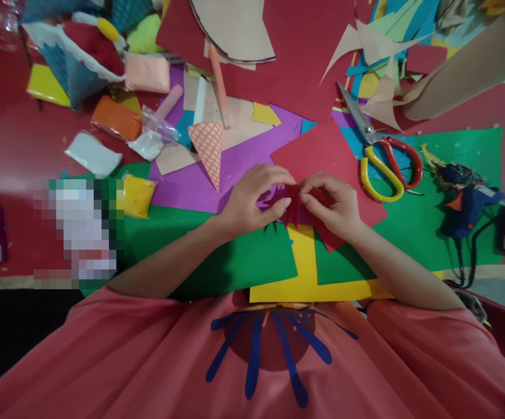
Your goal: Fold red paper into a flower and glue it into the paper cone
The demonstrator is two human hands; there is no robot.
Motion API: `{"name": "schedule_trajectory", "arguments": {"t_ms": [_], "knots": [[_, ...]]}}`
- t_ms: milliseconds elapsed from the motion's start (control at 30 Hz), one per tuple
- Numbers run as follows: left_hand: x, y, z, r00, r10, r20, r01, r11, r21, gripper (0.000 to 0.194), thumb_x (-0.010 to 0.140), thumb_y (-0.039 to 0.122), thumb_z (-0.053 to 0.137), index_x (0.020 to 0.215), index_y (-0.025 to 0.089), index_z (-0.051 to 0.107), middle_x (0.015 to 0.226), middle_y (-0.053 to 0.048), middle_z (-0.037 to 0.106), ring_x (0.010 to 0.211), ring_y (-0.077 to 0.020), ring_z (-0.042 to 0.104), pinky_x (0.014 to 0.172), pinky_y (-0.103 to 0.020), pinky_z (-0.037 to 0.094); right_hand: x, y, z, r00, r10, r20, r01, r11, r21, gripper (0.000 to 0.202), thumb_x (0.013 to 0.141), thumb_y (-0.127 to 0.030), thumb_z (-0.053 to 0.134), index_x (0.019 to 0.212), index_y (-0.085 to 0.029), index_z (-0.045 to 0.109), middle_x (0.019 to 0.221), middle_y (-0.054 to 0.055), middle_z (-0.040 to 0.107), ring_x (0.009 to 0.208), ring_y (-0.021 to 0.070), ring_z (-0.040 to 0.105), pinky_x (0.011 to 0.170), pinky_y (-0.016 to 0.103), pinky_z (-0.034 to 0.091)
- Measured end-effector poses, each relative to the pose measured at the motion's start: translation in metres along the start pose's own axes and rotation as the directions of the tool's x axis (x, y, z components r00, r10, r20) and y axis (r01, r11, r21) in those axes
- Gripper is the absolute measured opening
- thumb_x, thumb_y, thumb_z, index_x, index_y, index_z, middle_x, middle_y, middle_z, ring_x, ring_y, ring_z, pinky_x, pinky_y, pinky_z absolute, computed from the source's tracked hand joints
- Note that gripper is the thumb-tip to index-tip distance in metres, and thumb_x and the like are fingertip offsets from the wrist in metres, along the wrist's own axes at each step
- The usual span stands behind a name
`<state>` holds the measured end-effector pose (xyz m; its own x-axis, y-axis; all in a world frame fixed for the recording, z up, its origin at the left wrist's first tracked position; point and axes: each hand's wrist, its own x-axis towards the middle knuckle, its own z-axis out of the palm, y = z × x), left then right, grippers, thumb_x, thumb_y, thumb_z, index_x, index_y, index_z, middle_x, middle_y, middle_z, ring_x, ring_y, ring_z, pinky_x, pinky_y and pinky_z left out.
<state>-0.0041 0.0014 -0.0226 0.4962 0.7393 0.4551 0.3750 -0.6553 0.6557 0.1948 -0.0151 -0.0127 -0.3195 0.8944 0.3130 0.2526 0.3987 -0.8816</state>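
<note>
Between my two hands is a small dark red paper piece (293, 210) with pointed strips hanging down. My left hand (259, 198) pinches its upper left part between thumb and fingers. From the right, my right hand (331, 203) holds its edge with bent fingers and thumb. Under the hands lie a red paper sheet (317, 148), a purple sheet (182, 189) and green paper (244, 250). Scissors (368, 135) with one yellow and one red handle rest open to the right of my right hand.
A blue glue gun (466, 209) with a cord lies at the right. A patterned paper cone (209, 148), clay packets (117, 118) and markers (199, 100) are at the left. Paper scraps (377, 43) and a brown paper roll (462, 73) lie at the back right.
</note>
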Motion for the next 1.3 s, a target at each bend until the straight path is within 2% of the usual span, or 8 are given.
{"name": "schedule_trajectory", "arguments": {"t_ms": [200,333,467,667,900,1033,1200,1300], "knots": [[0.001,0.000,-0.001,0.999,-0.024,-0.021,0.023,0.997,-0.072,0.036,0.092,0.048,0.051,0.117,0.023,0.054,0.123,-0.010,0.066,0.116,-0.0216,0.062,0.097,-0.040,0.050,0.000,0.003,-0.003,0.997,0.024,-0.076,-0.016,0.994,0.107,0.010,0.090,-0.028,0.062,0.084,-0.020,0.063,0.082,0.001,0.069,0.080,0.0134,0.066,0.077,0.029,0.055],[0.001,0.000,0.001,0.998,-0.005,0.057,0.009,0.998,-0.063,0.036,0.093,0.048,0.051,0.115,0.020,0.056,0.109,-0.008,0.071,0.099,-0.0180,0.066,0.088,-0.035,0.052,0.000,0.003,-0.003,0.999,0.025,-0.039,-0.019,0.990,0.140,0.011,0.090,-0.028,0.062,0.085,-0.020,0.064,0.084,0.002,0.070,0.084,0.0135,0.067,0.080,0.030,0.055],[0.001,-0.001,0.003,1.000,0.022,0.008,-0.022,1.000,0.003,0.027,0.095,0.045,0.049,0.098,0.020,0.059,0.090,-0.004,0.071,0.084,-0.0150,0.064,0.079,-0.031,0.050,0.000,0.001,-0.002,0.999,0.022,-0.036,-0.016,0.987,0.158,0.007,0.090,-0.025,0.063,0.086,-0.019,0.065,0.085,0.001,0.070,0.084,0.0116,0.067,0.080,0.027,0.054],[0.001,-0.004,0.006,0.998,0.060,-0.032,-0.058,0.997,0.054,0.022,0.095,0.042,0.051,0.090,0.022,0.058,0.077,0.000,0.067,0.075,-0.0134,0.059,0.072,-0.029,0.045,-0.001,0.000,0.000,0.998,0.057,0.015,-0.057,0.996,0.064,0.021,0.089,-0.040,0.063,0.093,-0.019,0.064,0.089,0.004,0.071,0.084,0.0139,0.068,0.077,0.028,0.055],[0.000,-0.003,0.007,0.999,0.042,-0.020,-0.042,0.998,0.041,0.024,0.095,0.040,0.050,0.083,0.021,0.058,0.074,0.000,0.066,0.073,-0.0130,0.058,0.072,-0.029,0.044,-0.001,-0.002,0.002,1.000,-0.001,0.015,0.001,1.000,-0.015,0.009,0.090,-0.026,0.063,0.083,-0.019,0.065,0.082,0.002,0.070,0.078,0.0125,0.066,0.075,0.027,0.053],[0.001,0.005,0.003,0.992,-0.125,-0.022,0.121,0.984,-0.134,0.022,0.090,0.040,0.060,0.084,0.019,0.061,0.078,0.000,0.069,0.074,-0.0114,0.062,0.071,-0.025,0.047,-0.001,-0.004,0.002,0.991,0.131,-0.028,-0.126,0.982,0.141,0.014,0.087,-0.031,0.067,0.080,-0.020,0.066,0.078,0.000,0.068,0.073,0.0108,0.064,0.069,0.024,0.052],[0.003,0.012,0.002,0.922,-0.369,0.117,0.387,0.861,-0.330,0.031,0.083,0.048,0.066,0.080,0.017,0.067,0.077,-0.001,0.072,0.068,-0.0109,0.064,0.064,-0.022,0.048,0.002,-0.006,0.003,0.946,0.317,-0.071,-0.276,0.899,0.339,0.029,0.079,-0.047,0.073,0.074,-0.020,0.063,0.068,-0.003,0.065,0.061,0.0095,0.061,0.058,0.023,0.050],[0.004,0.011,0.004,0.886,-0.453,0.102,0.452,0.790,-0.414,0.031,0.083,0.047,0.065,0.077,0.017,0.067,0.072,-0.001,0.070,0.062,-0.0100,0.061,0.059,-0.022,0.048,0.003,-0.006,0.004,0.923,0.385,-0.004,-0.351,0.845,0.403,0.034,0.077,-0.050,0.074,0.072,-0.020,0.061,0.063,-0.004,0.061,0.056,0.0080,0.057,0.056,0.022,0.047]]}}
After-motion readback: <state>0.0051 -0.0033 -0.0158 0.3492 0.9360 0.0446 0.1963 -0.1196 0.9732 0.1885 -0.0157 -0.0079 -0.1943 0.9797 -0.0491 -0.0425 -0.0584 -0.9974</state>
